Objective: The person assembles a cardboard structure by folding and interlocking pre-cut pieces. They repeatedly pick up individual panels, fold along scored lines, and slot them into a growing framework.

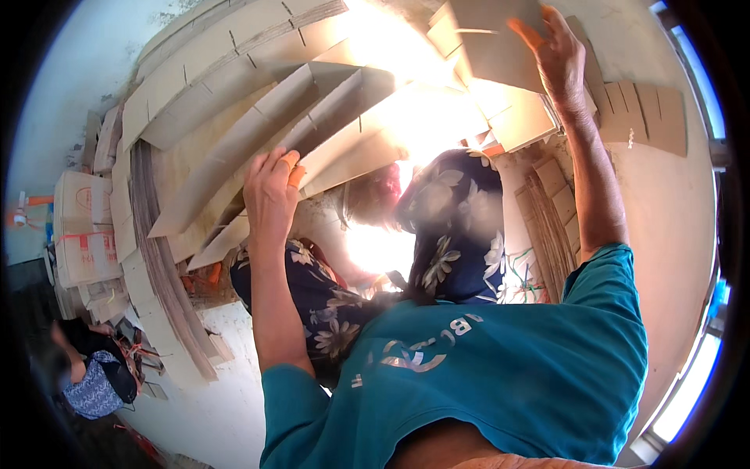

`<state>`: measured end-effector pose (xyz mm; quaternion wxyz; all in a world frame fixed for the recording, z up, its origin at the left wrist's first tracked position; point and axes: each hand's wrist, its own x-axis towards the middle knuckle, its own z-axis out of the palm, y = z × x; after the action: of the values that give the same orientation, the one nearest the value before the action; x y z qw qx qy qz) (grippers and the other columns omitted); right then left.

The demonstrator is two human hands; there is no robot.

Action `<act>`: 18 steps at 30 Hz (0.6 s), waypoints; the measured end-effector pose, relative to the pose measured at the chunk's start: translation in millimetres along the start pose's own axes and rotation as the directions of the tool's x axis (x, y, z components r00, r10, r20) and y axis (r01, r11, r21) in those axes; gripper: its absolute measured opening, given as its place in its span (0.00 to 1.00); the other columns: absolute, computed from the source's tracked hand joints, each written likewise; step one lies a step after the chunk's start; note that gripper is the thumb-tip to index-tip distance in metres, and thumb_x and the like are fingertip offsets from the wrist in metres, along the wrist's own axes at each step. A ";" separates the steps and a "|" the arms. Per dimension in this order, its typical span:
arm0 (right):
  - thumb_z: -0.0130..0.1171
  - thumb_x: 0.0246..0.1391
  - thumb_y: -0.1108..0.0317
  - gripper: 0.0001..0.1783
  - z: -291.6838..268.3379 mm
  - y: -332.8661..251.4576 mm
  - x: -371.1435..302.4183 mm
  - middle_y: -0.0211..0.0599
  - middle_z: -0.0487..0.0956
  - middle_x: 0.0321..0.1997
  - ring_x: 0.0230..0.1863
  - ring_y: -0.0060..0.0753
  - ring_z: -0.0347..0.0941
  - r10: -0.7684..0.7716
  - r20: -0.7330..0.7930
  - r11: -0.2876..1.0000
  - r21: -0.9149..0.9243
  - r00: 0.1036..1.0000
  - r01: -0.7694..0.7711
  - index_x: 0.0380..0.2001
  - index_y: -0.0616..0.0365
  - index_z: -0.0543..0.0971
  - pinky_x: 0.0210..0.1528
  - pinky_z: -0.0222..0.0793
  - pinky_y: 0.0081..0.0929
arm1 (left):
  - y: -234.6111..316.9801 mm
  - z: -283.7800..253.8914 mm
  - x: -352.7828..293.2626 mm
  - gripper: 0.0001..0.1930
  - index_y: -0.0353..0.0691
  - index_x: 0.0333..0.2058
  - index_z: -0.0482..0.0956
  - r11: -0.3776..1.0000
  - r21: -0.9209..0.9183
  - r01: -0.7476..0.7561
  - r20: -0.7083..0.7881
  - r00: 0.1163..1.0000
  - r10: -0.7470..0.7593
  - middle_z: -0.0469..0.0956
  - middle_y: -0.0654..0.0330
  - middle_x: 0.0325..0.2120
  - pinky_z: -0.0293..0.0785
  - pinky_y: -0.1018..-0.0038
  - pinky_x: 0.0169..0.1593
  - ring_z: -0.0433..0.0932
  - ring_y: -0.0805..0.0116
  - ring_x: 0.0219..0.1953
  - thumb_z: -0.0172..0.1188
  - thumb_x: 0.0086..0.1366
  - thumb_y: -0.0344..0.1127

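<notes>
Slotted cardboard strips (226, 160) stand on edge just ahead and to the left of the patterned trousers (457, 227), and the left hand (271, 184) is closed on their near edge, fingers curled over; were that hold to loosen, the tall, thin strips could lean over or skew at their slots. Ahead and to the right of the trousers, the right hand (561, 62) is at the edge of a cardboard panel (500, 51), thumb and fingers spread; whether it truly grips, I cannot tell, and a hasty tilt could bend the panel. Farther ahead and to the left of the trousers, a stack of slotted sheets (211, 59) could slide if a strip knocked it. Glare ahead of the trousers washes out the strips' right-hand ends, the panel's top is cut off, and a person (98, 383) well to the left is dim and partly hidden.
</notes>
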<state>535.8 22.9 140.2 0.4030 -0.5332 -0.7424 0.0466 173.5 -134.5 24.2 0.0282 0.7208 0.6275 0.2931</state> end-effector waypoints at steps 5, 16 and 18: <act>0.60 0.52 0.77 0.32 37.9 -53.8 8.4 0.43 0.74 0.50 0.47 0.32 0.72 -0.473 0.287 0.849 0.399 0.833 0.345 0.61 0.59 0.65 0.48 0.69 0.26 | -10.7 4.1 -0.7 0.09 0.33 0.30 0.80 0.999 0.009 -0.045 -0.037 0.998 0.045 0.78 0.53 0.44 0.65 0.62 0.54 0.72 0.54 0.50 0.66 0.49 0.28; 0.53 0.58 0.70 0.26 116.7 -70.7 -18.5 0.38 0.80 0.40 0.39 0.34 0.78 -0.371 0.546 0.823 0.568 0.751 -0.007 0.60 0.45 0.67 0.41 0.74 0.30 | -8.1 2.1 -2.3 0.07 0.33 0.29 0.77 0.982 -0.156 0.109 0.082 0.992 -0.097 0.80 0.57 0.32 0.71 0.66 0.40 0.76 0.55 0.35 0.64 0.51 0.27; 0.52 0.59 0.68 0.25 125.3 -66.2 -19.2 0.37 0.80 0.43 0.39 0.33 0.77 -0.385 0.571 0.829 0.559 0.725 0.000 0.60 0.44 0.67 0.40 0.74 0.30 | -7.8 2.0 -1.4 0.07 0.33 0.29 0.77 0.983 -0.160 0.086 0.069 0.995 -0.075 0.79 0.57 0.31 0.71 0.65 0.40 0.75 0.56 0.34 0.63 0.51 0.27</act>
<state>406.7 23.9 78.5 0.2446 -0.2672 -0.8473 0.3885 167.5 -133.5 18.9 0.1186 0.6990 0.6288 0.3194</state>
